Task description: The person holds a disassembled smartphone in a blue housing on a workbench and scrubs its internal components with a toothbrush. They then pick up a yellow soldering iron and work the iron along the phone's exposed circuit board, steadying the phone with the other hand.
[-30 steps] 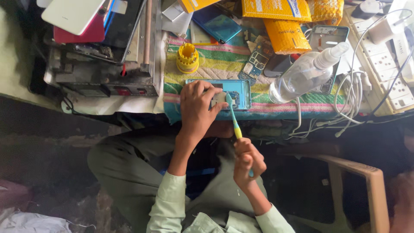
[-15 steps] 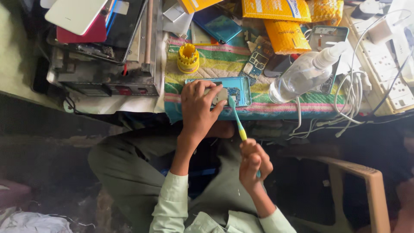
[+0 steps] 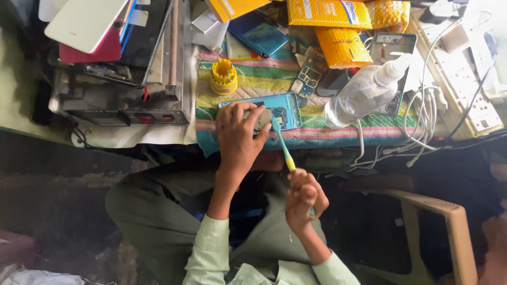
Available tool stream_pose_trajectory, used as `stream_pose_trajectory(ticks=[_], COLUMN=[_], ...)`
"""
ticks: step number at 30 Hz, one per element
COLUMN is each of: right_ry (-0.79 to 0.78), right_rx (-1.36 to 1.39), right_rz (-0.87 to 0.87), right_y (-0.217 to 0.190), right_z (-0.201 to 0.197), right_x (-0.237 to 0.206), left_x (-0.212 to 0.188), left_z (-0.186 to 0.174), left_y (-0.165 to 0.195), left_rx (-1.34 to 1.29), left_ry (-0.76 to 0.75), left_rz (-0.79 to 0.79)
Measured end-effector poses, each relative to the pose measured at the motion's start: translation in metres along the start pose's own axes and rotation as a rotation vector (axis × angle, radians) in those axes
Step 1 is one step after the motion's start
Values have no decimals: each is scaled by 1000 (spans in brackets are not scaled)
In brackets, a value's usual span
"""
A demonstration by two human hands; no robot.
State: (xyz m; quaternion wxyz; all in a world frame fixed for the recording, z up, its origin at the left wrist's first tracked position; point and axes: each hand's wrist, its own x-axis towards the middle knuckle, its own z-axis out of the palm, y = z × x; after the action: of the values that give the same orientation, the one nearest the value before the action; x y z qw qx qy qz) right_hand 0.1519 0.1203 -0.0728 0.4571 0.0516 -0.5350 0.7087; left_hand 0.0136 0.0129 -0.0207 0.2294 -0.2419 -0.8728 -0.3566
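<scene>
While the head camera looks straight down, here's how the bench is laid out:

Left hand [image 3: 238, 138]: flat on the opened blue phone [image 3: 282, 108], fingers spread and pressing it down, thumb tucked against a grey part at its middle. So pinned under the palm, not really clamped.

Phone spot: on the striped cloth [image 3: 317, 132], close to the bench's near edge, roughly mid-bench.

Right hand [image 3: 303, 198]: off the bench, over the lap, fingers closed tight around the handle of a yellow and teal toothbrush [image 3: 282, 145].

Brush: runs diagonally up from that fist, bristle end touching the phone just beside the left thumb.

Spray bottle [image 3: 364, 92]: clear, lying on its side on the cloth right of the phone, nozzle pointing to the far right.

Yellow round thing [image 3: 223, 76]: plastic, sits on the cloth near its far left corner, apart from the phone.

Far edge: yellow padded envelopes [image 3: 338, 31], another blue phone [image 3: 259, 34], loose phone parts.

Left end: grey metal machine [image 3: 119, 97] with tablets stacked on top.

Right end: white power strip [image 3: 470, 79] with white cables [image 3: 422, 132] hanging over the near edge.
</scene>
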Motion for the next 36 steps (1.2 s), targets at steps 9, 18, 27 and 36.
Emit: stream_pose_trajectory(ticks=[9,18,27,36], right_ry=[14,-36,-89,-76], right_rx=[59,-118,-372,-209], right_rz=[149,-26,67,-81], right_y=[39,-5,2,-8], right_z=[8,-4,12,-6], right_x=[20,-7,31,17], left_x=[6,0,1,0], left_z=[-5,-4,-4,-4], left_y=[2,-1,0,1], left_rx=[-4,-46,-36,-28], left_ry=[-22,-36,-26,-18], left_rz=[13,21,7,4])
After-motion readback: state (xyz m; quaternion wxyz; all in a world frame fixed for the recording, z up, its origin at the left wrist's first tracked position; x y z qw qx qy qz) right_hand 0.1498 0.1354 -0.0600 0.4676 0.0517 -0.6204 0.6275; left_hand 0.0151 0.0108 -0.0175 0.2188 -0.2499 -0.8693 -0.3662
